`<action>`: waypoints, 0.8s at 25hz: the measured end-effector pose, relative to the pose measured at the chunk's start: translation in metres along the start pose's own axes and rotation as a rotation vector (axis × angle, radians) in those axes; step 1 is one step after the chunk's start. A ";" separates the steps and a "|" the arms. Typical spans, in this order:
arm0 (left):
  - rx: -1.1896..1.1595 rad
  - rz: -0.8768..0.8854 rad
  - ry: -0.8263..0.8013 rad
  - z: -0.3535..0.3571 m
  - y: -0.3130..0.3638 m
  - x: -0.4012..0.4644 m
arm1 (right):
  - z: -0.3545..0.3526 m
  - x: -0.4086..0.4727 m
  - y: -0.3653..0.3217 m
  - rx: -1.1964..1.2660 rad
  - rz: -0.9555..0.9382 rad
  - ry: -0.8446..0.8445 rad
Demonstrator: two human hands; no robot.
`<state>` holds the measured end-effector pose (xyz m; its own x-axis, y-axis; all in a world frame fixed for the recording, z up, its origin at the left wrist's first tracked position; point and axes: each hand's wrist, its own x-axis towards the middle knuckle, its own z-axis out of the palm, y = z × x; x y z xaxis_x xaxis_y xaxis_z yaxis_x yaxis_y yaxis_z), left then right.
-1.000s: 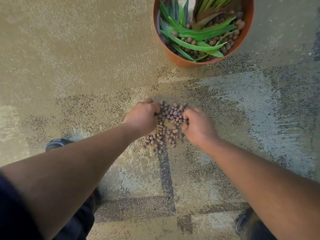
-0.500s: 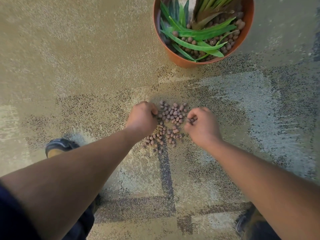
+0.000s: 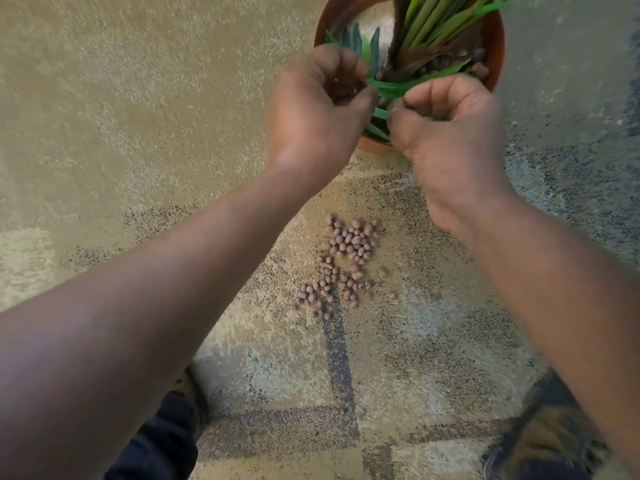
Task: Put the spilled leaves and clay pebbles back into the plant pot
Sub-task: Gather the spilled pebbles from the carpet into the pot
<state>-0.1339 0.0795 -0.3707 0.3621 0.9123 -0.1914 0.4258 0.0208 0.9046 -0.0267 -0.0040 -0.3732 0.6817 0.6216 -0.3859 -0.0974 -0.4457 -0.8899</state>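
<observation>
head view: two cupped hands (image 3: 381,109) over one plant pot (image 3: 497,46)

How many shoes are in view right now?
2. One shoe shows at bottom left, mostly hidden behind the left forearm; the other shoe is at bottom right, blurred, partly behind the right forearm.
</observation>
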 end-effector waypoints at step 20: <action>0.594 -0.108 -0.452 0.004 -0.132 -0.085 | -0.002 -0.042 0.134 -0.828 0.118 -0.488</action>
<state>-0.2173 -0.0027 -0.4754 0.5436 0.6584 -0.5206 0.8072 -0.2401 0.5392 -0.0671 -0.0911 -0.4756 0.3060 0.6599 -0.6862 0.5230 -0.7188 -0.4581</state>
